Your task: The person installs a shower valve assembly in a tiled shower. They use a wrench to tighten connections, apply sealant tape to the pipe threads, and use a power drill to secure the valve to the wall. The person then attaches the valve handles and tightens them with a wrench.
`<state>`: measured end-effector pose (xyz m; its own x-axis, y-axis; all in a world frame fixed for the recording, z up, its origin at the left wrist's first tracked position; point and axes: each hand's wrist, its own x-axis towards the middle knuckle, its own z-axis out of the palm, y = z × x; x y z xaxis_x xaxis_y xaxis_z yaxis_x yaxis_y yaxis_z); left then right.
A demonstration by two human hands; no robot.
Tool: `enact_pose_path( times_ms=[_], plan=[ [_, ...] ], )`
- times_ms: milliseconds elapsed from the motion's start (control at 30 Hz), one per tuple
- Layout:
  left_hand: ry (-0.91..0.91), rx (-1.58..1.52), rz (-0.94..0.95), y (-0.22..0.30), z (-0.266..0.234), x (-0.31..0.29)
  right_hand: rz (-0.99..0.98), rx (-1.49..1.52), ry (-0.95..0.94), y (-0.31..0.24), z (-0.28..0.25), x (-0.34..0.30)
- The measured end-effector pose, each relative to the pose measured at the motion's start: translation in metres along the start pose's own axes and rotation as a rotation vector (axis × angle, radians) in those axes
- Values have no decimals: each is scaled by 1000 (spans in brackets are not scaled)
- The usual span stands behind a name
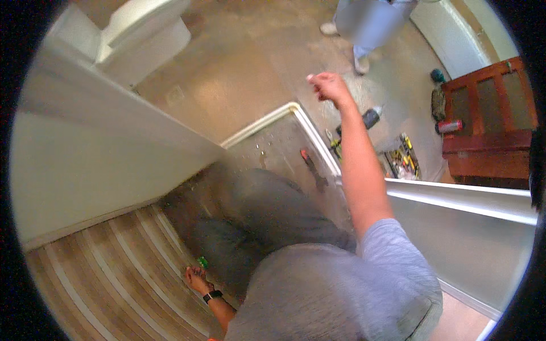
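My right arm reaches out over the curb of the shower base (318, 139). At its end my right hand (330, 88) is closed in a pinch, with a tiny pale spot at the fingertips that is too small to name. Low at the left, beside the ribbed wall panel (122, 250), my left hand (198, 278) has its fingers curled and a dark watch (212, 295) on the wrist. A small bright green object (202, 262) shows right by its fingers; whether they grip it is unclear. A dark tool with a red end (307, 159) lies on the shower floor near my knees.
Past the curb are a dark power tool (371, 118) and a tray of hand tools (402, 156). A person (369, 25) stands on the floor beyond. A white toilet (145, 42) is far left, a reddish wooden cabinet (489, 113) right, and a glass panel (455, 233) stands beside me.
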<state>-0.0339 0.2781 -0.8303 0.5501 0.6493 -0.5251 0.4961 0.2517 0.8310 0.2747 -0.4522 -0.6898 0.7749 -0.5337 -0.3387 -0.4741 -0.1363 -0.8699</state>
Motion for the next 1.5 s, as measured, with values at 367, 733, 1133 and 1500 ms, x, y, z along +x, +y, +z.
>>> enact_pose_path(
  times_ms=[367, 733, 1133, 1500],
  plan=[
    [-59, 273, 109, 31, -44, 10, 174, -964, -601, 309, 93, -153],
    [-26, 571, 139, 8, -15, -49, -160, -1088, -277, 326, 173, -64],
    [40, 431, 39, -66, -50, -54, -270, 352, 573, 125, 25, 65],
    [75, 565, 274, -7, 22, -72, -683, -153, 214, -122, -73, 101]
  ],
)
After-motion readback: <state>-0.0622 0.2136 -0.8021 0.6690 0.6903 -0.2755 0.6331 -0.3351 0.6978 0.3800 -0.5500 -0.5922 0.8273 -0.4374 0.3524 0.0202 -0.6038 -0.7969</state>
